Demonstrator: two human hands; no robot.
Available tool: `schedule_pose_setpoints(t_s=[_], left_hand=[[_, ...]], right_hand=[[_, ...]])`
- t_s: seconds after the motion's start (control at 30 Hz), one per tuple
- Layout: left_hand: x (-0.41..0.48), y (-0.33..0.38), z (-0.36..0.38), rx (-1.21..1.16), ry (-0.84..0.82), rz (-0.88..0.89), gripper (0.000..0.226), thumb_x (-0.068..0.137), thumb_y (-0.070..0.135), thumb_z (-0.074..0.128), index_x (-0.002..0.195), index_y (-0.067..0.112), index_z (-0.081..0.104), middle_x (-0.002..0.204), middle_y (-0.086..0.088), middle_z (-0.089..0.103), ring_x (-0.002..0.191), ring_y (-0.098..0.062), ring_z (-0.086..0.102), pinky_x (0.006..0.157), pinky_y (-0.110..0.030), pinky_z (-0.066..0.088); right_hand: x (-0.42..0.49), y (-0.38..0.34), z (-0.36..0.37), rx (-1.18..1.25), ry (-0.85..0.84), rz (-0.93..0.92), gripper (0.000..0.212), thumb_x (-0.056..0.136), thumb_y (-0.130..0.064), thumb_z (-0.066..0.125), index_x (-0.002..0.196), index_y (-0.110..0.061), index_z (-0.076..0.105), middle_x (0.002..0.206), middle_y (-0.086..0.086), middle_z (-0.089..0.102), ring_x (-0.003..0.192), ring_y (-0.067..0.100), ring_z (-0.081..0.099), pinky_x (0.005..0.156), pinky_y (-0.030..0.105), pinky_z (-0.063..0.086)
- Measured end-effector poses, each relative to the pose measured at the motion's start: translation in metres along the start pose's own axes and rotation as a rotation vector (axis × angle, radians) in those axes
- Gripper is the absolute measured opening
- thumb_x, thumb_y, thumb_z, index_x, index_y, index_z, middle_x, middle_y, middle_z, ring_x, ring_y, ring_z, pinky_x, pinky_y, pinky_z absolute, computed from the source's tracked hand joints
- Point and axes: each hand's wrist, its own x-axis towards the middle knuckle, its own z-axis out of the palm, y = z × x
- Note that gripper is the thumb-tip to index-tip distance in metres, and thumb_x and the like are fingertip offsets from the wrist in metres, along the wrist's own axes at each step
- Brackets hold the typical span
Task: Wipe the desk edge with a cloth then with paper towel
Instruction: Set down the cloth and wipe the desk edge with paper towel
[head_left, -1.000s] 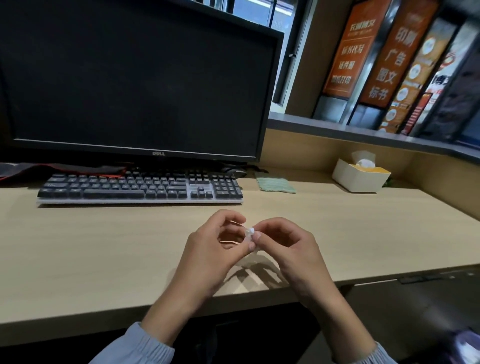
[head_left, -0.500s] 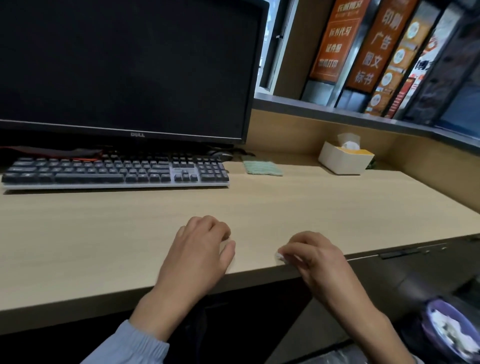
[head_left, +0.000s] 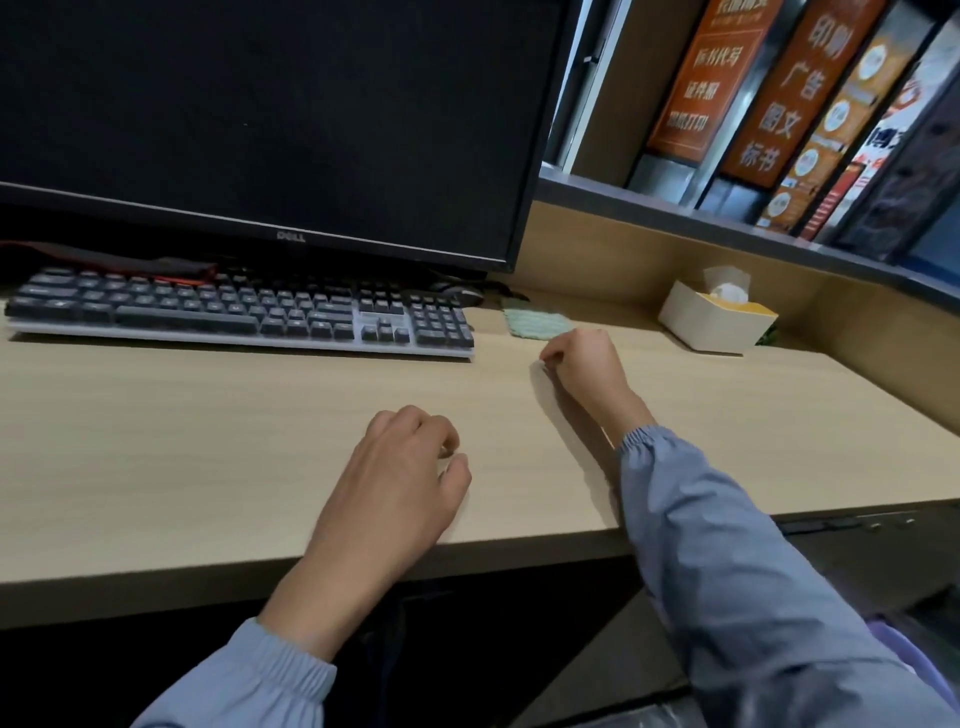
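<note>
A small pale-green ribbed cloth (head_left: 537, 323) was pictured lying flat on the light wood-laminate desk (head_left: 208, 441), just right of the dark-keyed keyboard (head_left: 239, 312) and below the corner of the black monitor (head_left: 260, 130). The right hand (head_left: 582, 364) was stretched out just beside the cloth's near edge, its fingers curled under. Whether the fabric was touched, or anything pinched between the fingertips, could not be told. The left hand (head_left: 400, 478) was rested on the desktop near the front desk edge (head_left: 156, 577), fingers loosely curled, with nothing held. A white paper towel (head_left: 727, 291) was seen standing in a tuft from the cream tissue box (head_left: 719, 325), set farther right against the back panel. The cloth was judged to be light, soft and limp, and likely to fold and drag if caught by a single corner. It was thought best gathered across its middle or near edge, so that a bunched pad could be pressed along the desk's front. The paper towel was judged thin and easily torn, best drawn upward by its tuft with a gentle pull, since the light box might be lifted with it. Neither wipe appeared to have been begun.
</note>
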Motion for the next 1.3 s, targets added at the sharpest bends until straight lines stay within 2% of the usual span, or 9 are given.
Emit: schedule_pose_setpoints(t_s=[0.13,0.27,0.4,0.53,0.7,0.87,1.0,1.13,1.3], left_hand=[[-0.001,-0.003,0.001,0.016,0.017,0.004,0.022,0.103,0.033,0.054,0.118,0.023,0.067,0.117,0.012,0.057,0.119,-0.01,0.041,0.099,-0.028,0.04],[0.0,-0.005,0.0,0.019,0.012,0.002,0.02,0.102,0.033,0.057,0.115,0.024,0.069,0.115,0.013,0.058,0.118,-0.01,0.041,0.097,-0.027,0.038],[-0.001,-0.003,-0.002,0.043,0.004,0.014,0.022,0.102,0.036,0.056,0.117,0.024,0.068,0.118,0.013,0.057,0.119,-0.009,0.04,0.095,-0.025,0.034],[-0.002,-0.001,-0.001,0.097,0.0,0.026,0.024,0.102,0.035,0.056,0.118,0.021,0.068,0.12,0.008,0.058,0.12,-0.014,0.041,0.095,-0.028,0.034],[-0.002,-0.003,0.002,0.13,-0.012,0.028,0.023,0.102,0.034,0.055,0.116,0.021,0.068,0.121,0.005,0.059,0.12,-0.017,0.041,0.094,-0.03,0.035],[-0.003,-0.002,0.003,0.135,-0.008,0.027,0.021,0.101,0.035,0.056,0.114,0.023,0.068,0.119,0.007,0.059,0.118,-0.015,0.041,0.091,-0.028,0.033],[-0.001,-0.003,0.002,0.116,-0.006,0.022,0.02,0.101,0.037,0.055,0.114,0.026,0.066,0.118,0.012,0.056,0.116,-0.008,0.037,0.091,-0.026,0.03],[-0.002,-0.003,0.001,0.1,0.005,0.03,0.02,0.1,0.039,0.053,0.113,0.029,0.064,0.116,0.016,0.053,0.111,-0.002,0.031,0.091,-0.024,0.03],[-0.002,-0.003,-0.001,0.089,-0.014,0.017,0.022,0.1,0.041,0.052,0.115,0.03,0.064,0.117,0.017,0.053,0.117,-0.003,0.034,0.092,-0.023,0.029]], right_hand=[[0.033,-0.003,0.008,-0.073,-0.051,-0.051,0.032,0.084,0.006,0.055,0.093,-0.009,0.081,0.099,0.014,0.077,0.095,0.036,0.068,0.083,0.037,0.054],[0.021,0.003,-0.004,-0.131,-0.11,-0.169,0.028,0.088,0.002,0.058,0.095,-0.01,0.081,0.103,0.007,0.078,0.099,0.03,0.069,0.089,0.033,0.051],[-0.044,0.008,-0.03,-0.113,-0.113,-0.243,0.026,0.092,-0.003,0.061,0.101,-0.017,0.082,0.102,0.0,0.078,0.094,0.02,0.07,0.087,0.03,0.055],[-0.144,0.018,-0.059,-0.087,-0.049,-0.315,0.013,0.092,-0.017,0.073,0.102,-0.021,0.081,0.101,-0.005,0.077,0.093,0.014,0.069,0.082,0.034,0.059],[-0.2,0.035,-0.073,-0.056,-0.009,-0.303,0.011,0.085,-0.009,0.081,0.092,-0.017,0.079,0.095,-0.006,0.076,0.088,0.017,0.065,0.071,0.029,0.053],[-0.142,0.043,-0.054,-0.106,-0.006,-0.232,0.011,0.087,-0.013,0.076,0.089,-0.022,0.081,0.091,-0.007,0.077,0.085,0.018,0.068,0.077,0.023,0.047],[-0.052,0.051,-0.031,-0.088,-0.047,-0.111,0.029,0.091,0.002,0.061,0.096,-0.016,0.083,0.097,0.003,0.079,0.09,0.022,0.07,0.086,0.029,0.054],[0.016,0.061,-0.003,-0.088,-0.022,-0.065,0.034,0.082,0.008,0.056,0.09,-0.013,0.082,0.095,0.008,0.079,0.092,0.028,0.07,0.081,0.025,0.048],[0.046,0.064,0.004,-0.135,-0.039,-0.034,0.033,0.088,0.006,0.055,0.092,-0.014,0.08,0.097,0.009,0.077,0.088,0.028,0.066,0.075,0.026,0.045]])
